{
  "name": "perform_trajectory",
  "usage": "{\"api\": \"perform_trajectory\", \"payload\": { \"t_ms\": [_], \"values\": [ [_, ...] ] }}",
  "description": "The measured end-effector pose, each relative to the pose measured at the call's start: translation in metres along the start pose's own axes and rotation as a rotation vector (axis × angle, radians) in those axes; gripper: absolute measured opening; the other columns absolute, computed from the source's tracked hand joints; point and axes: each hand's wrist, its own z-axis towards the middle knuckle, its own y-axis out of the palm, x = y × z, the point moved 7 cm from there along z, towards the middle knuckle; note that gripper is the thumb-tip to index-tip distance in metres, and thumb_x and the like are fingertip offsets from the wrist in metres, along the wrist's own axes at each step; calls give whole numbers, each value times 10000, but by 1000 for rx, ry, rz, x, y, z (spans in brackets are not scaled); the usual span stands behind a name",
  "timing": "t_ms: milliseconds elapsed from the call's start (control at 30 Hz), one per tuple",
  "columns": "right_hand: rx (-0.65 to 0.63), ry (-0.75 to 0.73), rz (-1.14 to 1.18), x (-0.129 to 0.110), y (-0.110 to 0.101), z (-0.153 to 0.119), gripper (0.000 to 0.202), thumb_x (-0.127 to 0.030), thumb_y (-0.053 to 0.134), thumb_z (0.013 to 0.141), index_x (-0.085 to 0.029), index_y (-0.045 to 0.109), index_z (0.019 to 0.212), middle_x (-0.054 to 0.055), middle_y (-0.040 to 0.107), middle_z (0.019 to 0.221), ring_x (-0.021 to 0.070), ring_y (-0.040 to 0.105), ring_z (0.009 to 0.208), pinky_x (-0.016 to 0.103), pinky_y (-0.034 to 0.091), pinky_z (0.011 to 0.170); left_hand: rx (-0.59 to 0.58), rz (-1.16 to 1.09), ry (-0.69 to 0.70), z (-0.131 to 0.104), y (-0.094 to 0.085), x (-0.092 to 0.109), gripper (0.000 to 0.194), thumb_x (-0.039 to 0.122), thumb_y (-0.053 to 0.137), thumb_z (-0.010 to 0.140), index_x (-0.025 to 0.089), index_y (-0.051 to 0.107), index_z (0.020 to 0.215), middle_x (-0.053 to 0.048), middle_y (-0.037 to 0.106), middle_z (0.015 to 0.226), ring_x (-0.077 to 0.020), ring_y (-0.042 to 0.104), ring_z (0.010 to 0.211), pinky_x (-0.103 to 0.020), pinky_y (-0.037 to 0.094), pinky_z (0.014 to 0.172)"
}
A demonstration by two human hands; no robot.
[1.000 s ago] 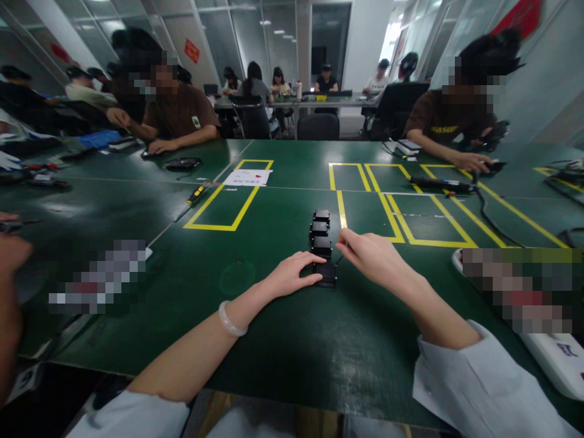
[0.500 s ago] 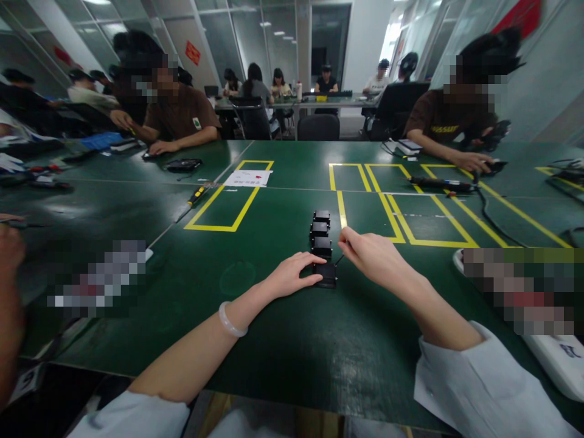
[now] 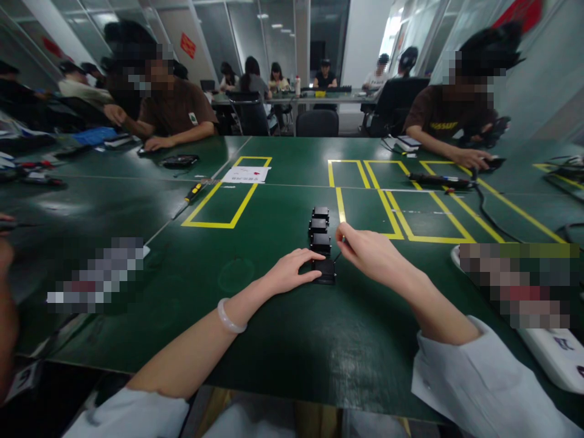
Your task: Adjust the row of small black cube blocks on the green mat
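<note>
My left hand (image 3: 288,272) steadies the nearest small black box-shaped part (image 3: 325,272) on the table, its thumb and fingers gripping the left side and top edge. A thin dark rod (image 3: 337,258) is pinched in my right hand (image 3: 370,250); its lower end reaches the right side of that part. The rod's upper end is hidden by my fingers, so its kind cannot be told. Beyond my hands, more such black parts (image 3: 320,242) stand in a line leading away from me, with small pale pins at their sides.
Yellow tape outlines (image 3: 207,225) mark the green table (image 3: 274,340). A paper sheet (image 3: 246,175) and a yellow-black screwdriver (image 3: 194,191) lie left of centre. White blurred-over devices lie at left and right (image 3: 554,359). Co-workers sit opposite; another person's arm (image 3: 5,267) shows at far left.
The whole view has shifted slightly upward. Both hands keep nearly the same pose at the nearest black part, and the rod stays at its right side.
</note>
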Motion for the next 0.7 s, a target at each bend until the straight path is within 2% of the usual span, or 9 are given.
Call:
{"api": "perform_trajectory", "payload": {
  "t_ms": [67, 233, 467, 633, 700],
  "values": [
    [10, -16, 19, -1, 0, -1, 139, -269, 359, 943, -200, 467, 994, 32, 660, 801, 160, 590, 662, 252, 251, 539, 3, -1, 3, 0, 0, 0, 355, 388, 525, 920, 266, 527, 1253, -42, 600, 1165, -222, 544, 1055, -346, 420, 918],
    [-8, 36, -39, 2, 2, 0, 226, -374, 335, 960, -201, 479, 958, 33, 651, 748, 171, 587, 634, 257, 218, 513, 2, 9, -8, 0, -1, 0, 360, 395, 522, 920, 264, 523, 1255, -43, 597, 1167, -223, 542, 1052, -350, 421, 914],
    [37, -5, 6, 1, 0, -2, 130, -260, 364, 928, -206, 460, 998, 23, 655, 803, 153, 582, 652, 252, 216, 517, -4, 13, -8, 0, -1, 1, 351, 380, 533, 918, 272, 521, 1252, -29, 598, 1147, -210, 544, 1041, -329, 426, 894],
    [7, 42, -30, 4, 2, -1, 202, -355, 346, 953, -204, 479, 973, 31, 651, 744, 164, 578, 635, 254, 206, 514, -5, 12, -5, 0, -2, 3, 350, 386, 524, 922, 266, 521, 1250, -34, 599, 1151, -214, 544, 1044, -333, 425, 896],
    [-2, 42, -34, 4, 2, 0, 194, -331, 340, 957, -201, 482, 979, 33, 650, 742, 164, 576, 630, 254, 212, 516, -2, 11, -3, 0, -2, 3, 350, 383, 523, 922, 266, 521, 1252, -36, 596, 1162, -215, 541, 1055, -334, 424, 904]
  ]
}}
